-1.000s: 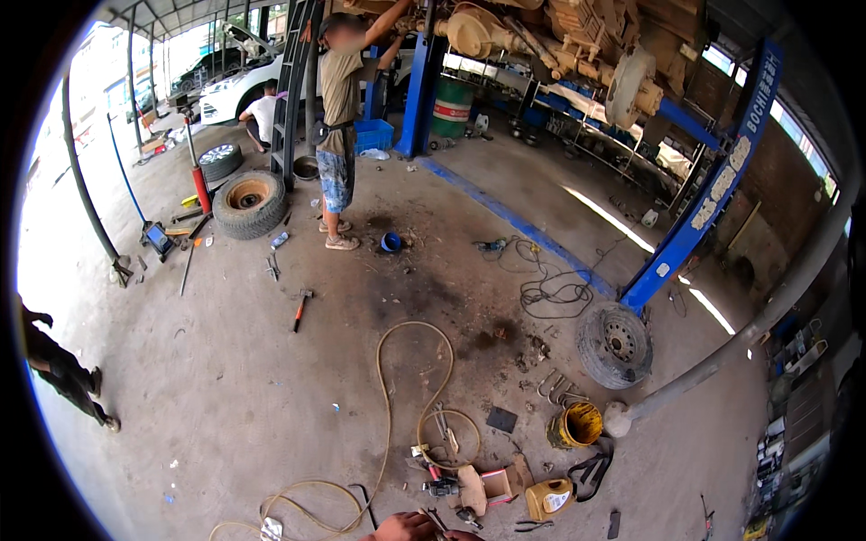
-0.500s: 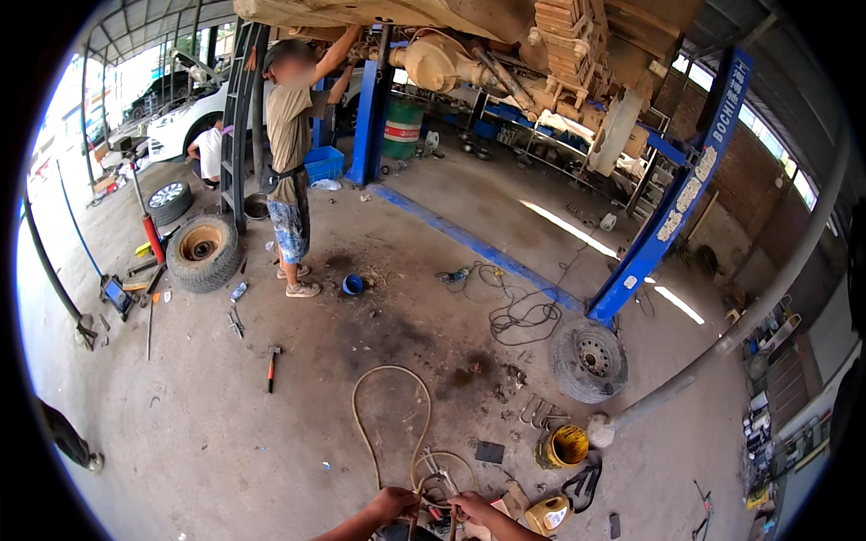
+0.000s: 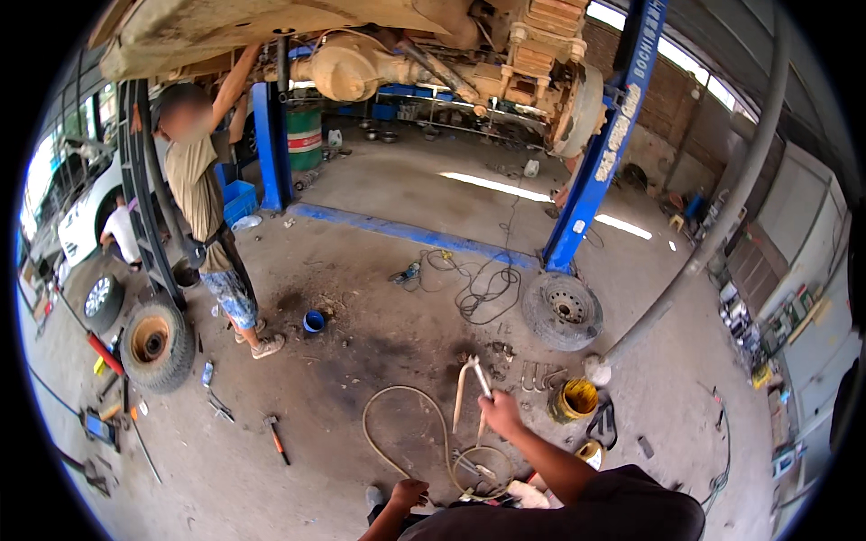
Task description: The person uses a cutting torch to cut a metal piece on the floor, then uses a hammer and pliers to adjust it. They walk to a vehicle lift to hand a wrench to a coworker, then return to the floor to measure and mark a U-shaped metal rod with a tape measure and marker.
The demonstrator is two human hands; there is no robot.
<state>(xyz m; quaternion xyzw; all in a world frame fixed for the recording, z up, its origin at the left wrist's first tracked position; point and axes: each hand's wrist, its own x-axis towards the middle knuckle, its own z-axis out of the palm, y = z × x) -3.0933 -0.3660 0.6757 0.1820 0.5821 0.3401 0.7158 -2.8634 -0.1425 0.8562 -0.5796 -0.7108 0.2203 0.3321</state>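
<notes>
My right hand (image 3: 501, 413) is closed round a long jointed metal tool (image 3: 480, 373), raised at the lower middle, with a silver shaft and a tan arm hanging from its top. My left hand (image 3: 409, 494) is curled low by my body; I cannot make out whether it holds something. Below and behind the tool lies a looped yellowish hose (image 3: 405, 389) on the floor, with tools and cardboard partly hidden by my right arm. A yellow bucket (image 3: 571, 404) stands right of my right hand.
A person (image 3: 192, 198) stands at left, reaching under a raised muddy vehicle (image 3: 347, 68) beside blue lift posts (image 3: 568, 225). Another crouches behind. Loose tyres (image 3: 561, 334), cables, a small blue tub (image 3: 314, 321), a hammer (image 3: 276, 440) and a leaning grey pole (image 3: 686, 279) are around.
My right hand has risen forward and right with the tool. My left hand has separated from it, staying low. My view has tilted and turned, bringing the vehicle and standing person closer.
</notes>
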